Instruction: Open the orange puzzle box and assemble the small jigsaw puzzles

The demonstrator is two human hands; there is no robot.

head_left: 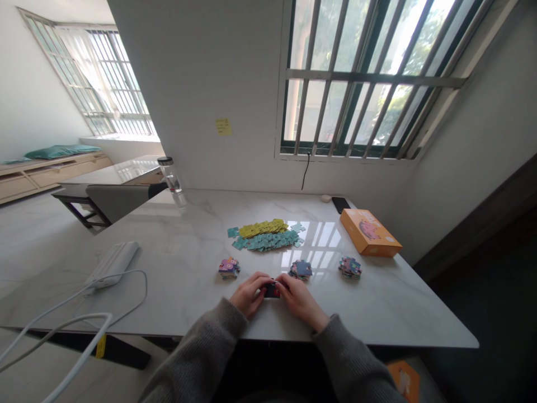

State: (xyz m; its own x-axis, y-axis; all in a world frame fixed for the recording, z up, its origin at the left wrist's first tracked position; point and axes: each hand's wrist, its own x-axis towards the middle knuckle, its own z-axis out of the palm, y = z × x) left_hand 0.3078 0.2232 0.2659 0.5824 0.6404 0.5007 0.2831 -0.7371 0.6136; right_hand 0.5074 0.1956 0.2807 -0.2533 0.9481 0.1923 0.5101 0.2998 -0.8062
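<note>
Dark jigsaw puzzle pieces (272, 290) with a bit of red lie near the table's front edge, between my two hands. My left hand (253, 292) closes its fingers on their left side. From the right, my right hand (298, 294) pinches the other side; how many pieces there are is hidden by the fingers. Just beyond my right hand stands a stack of puzzle pieces (302, 268) with a blue one on top. Another stack (229, 267), pink and purple, sits beyond my left hand. A third stack (350, 267) is farther right.
Rows of yellow-green pieces (264, 227) and teal pieces (272, 241) lie mid-table. An orange box (370, 232) and a black phone (340, 205) are at the back right. A power strip (115, 263) with white cables lies left; a clear bottle (170, 174) stands at the back left.
</note>
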